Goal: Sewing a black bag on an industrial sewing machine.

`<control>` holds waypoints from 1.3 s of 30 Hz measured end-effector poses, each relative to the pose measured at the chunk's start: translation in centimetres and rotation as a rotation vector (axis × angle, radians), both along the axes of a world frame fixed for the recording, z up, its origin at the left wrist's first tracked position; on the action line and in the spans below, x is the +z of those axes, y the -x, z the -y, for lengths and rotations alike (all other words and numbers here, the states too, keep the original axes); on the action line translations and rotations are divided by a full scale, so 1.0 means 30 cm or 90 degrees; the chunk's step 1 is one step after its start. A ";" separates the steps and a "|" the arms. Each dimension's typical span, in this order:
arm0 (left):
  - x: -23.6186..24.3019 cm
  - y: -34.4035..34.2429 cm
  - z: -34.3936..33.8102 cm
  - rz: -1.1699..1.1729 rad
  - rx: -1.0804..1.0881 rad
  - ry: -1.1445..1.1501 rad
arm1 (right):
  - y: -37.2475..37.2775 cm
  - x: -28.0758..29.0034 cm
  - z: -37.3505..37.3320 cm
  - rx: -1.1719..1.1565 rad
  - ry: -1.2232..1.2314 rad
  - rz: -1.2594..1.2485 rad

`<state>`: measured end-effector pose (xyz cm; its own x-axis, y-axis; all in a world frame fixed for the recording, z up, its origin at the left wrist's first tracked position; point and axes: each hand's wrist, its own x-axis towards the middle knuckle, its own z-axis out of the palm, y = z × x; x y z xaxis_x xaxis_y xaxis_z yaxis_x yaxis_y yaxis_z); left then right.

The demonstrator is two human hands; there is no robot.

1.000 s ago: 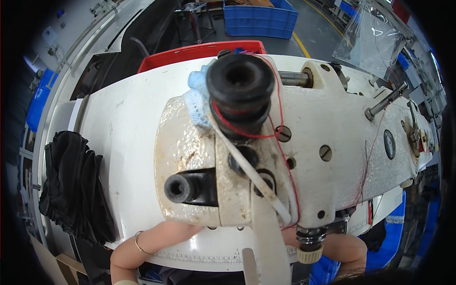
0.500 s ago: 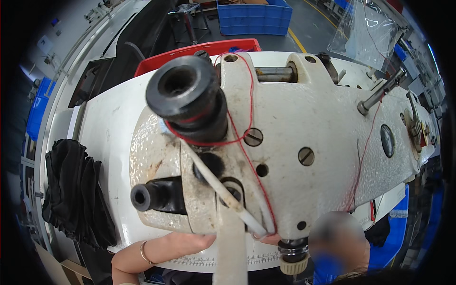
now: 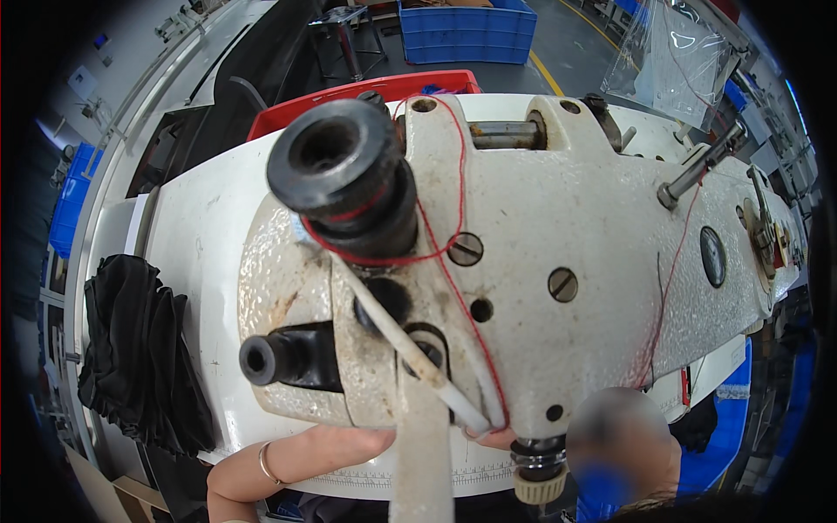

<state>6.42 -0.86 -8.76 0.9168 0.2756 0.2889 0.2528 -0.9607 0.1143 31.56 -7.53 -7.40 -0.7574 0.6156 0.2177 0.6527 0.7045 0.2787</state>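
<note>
A white sewing machine head (image 3: 602,227) fills the middle, seen from above. Red thread (image 3: 475,327) loops around its black round post (image 3: 397,218) and runs down to a white lever (image 3: 425,462). My left hand (image 3: 362,443) reaches in from the lower left, a bracelet on its wrist, and passes behind the front of the machine; its fingers are hidden. Beyond the lever, a small patch of skin (image 3: 495,438) shows, apparently part of my right hand, mostly covered by the machine. What either hand touches cannot be seen.
Folded black fabric (image 3: 139,349) lies on the white table (image 3: 205,261) at the left. A red bin (image 3: 288,118) stands behind the machine, a blue crate (image 3: 471,35) on the floor farther off. A curved ruler scale (image 3: 366,479) marks the table's near part.
My left forearm has shifted very slightly to the right. The machine, thread and fabric look the same.
</note>
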 end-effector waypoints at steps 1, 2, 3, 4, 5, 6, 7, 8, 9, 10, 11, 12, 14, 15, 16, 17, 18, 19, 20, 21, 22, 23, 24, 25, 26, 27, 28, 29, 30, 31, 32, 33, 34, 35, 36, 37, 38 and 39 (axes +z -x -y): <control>-0.004 -0.003 -0.001 0.016 0.003 0.009 | 0.000 0.001 0.000 -0.001 0.015 -0.022; -0.004 -0.003 -0.001 0.032 0.006 0.018 | -0.002 0.004 0.003 -0.004 0.028 -0.041; -0.004 -0.004 -0.002 0.049 0.009 0.027 | -0.003 0.004 0.002 -0.006 0.043 -0.060; -0.001 -0.003 -0.004 0.050 0.013 0.031 | -0.004 0.006 0.008 -0.012 0.064 -0.074; 0.004 -0.001 -0.004 0.053 0.012 0.038 | -0.006 0.003 0.006 -0.015 0.075 -0.092; 0.010 0.001 -0.005 0.052 0.009 0.050 | -0.007 0.001 0.011 -0.014 0.089 -0.110; 0.021 0.005 -0.005 0.048 0.006 0.061 | -0.009 -0.003 0.011 -0.017 0.101 -0.128; 0.031 0.007 -0.005 0.042 0.001 0.079 | -0.010 -0.008 0.013 -0.026 0.118 -0.137; 0.042 0.009 -0.006 0.035 -0.004 0.098 | -0.014 -0.012 0.014 -0.024 0.124 -0.153; 0.052 0.008 -0.008 0.030 -0.005 0.118 | -0.022 -0.016 0.012 -0.032 0.132 -0.166; 0.062 0.004 -0.010 0.027 -0.006 0.138 | -0.029 -0.020 0.008 -0.044 0.144 -0.183; 0.070 -0.001 -0.011 0.022 -0.005 0.154 | -0.041 -0.024 0.001 -0.063 0.150 -0.196; 0.079 -0.017 -0.016 0.018 0.001 0.168 | -0.066 -0.027 -0.016 -0.103 0.154 -0.231; 0.083 -0.025 -0.019 0.015 0.005 0.172 | -0.084 -0.028 -0.031 -0.126 0.152 -0.241; 0.087 -0.031 -0.018 0.030 0.007 0.132 | -0.101 -0.027 -0.045 -0.148 0.150 -0.251; 0.089 -0.037 -0.021 0.035 0.009 0.131 | -0.110 -0.030 -0.057 -0.169 0.151 -0.260; 0.091 -0.042 -0.023 0.050 0.000 0.121 | -0.114 -0.033 -0.064 -0.187 0.157 -0.267; 0.092 -0.045 -0.024 0.067 -0.012 0.110 | -0.109 -0.039 -0.063 -0.196 0.167 -0.279; 0.093 -0.047 -0.025 0.056 0.000 0.116 | -0.097 -0.048 -0.058 -0.199 0.182 -0.288; 0.096 -0.048 -0.022 0.073 -0.008 0.108 | -0.074 -0.059 -0.039 -0.193 0.214 -0.309; 0.099 -0.050 -0.022 0.072 -0.005 0.114 | -0.048 -0.073 -0.016 -0.191 0.256 -0.334; 0.103 -0.052 -0.024 0.081 -0.004 0.116 | -0.020 -0.091 0.004 -0.188 0.300 -0.366; 0.109 -0.055 -0.027 0.066 0.000 0.122 | 0.008 -0.110 0.027 -0.191 0.349 -0.405; 0.116 -0.059 -0.031 0.058 0.002 0.130 | 0.024 -0.132 0.036 -0.198 0.402 -0.440; 0.126 -0.063 -0.036 0.095 -0.009 0.106 | 0.034 -0.153 0.042 -0.205 0.452 -0.477; 0.135 -0.070 -0.046 0.051 0.016 0.155 | 0.036 -0.173 0.038 -0.211 0.507 -0.494; 0.143 -0.078 -0.058 0.053 0.030 0.171 | 0.032 -0.187 0.030 -0.213 0.550 -0.500; 0.152 -0.083 -0.069 0.055 0.045 0.186 | 0.028 -0.197 0.019 -0.222 0.629 -0.507; 0.160 -0.086 -0.079 0.080 0.076 0.199 | 0.021 -0.196 0.008 -0.196 0.622 -0.585; 0.167 -0.087 -0.086 0.106 0.107 0.212 | 0.013 -0.188 -0.004 -0.170 0.614 -0.664; 0.167 -0.091 -0.096 0.167 0.127 0.220 | 0.010 -0.171 -0.011 -0.164 0.560 -0.666; 0.163 -0.092 -0.103 0.130 0.115 0.187 | 0.010 -0.147 -0.018 -0.173 0.446 -0.573; 0.151 -0.100 -0.115 0.127 0.094 0.149 | 0.013 -0.116 -0.018 -0.196 0.288 -0.405; 0.137 -0.101 -0.124 0.124 0.076 0.108 | 0.019 -0.084 -0.018 -0.197 0.133 -0.256; 0.118 -0.110 -0.137 0.174 0.038 0.114 | 0.014 -0.054 -0.030 -0.131 0.107 -0.244; 0.105 -0.107 -0.139 0.171 0.039 0.091 | 0.022 -0.029 -0.038 -0.120 0.014 -0.230; 0.090 -0.108 -0.141 0.168 0.043 0.067 | 0.028 -0.007 -0.041 -0.113 -0.031 -0.209; 0.079 -0.107 -0.143 0.183 0.038 0.028 | 0.037 0.005 -0.048 -0.115 -0.063 -0.196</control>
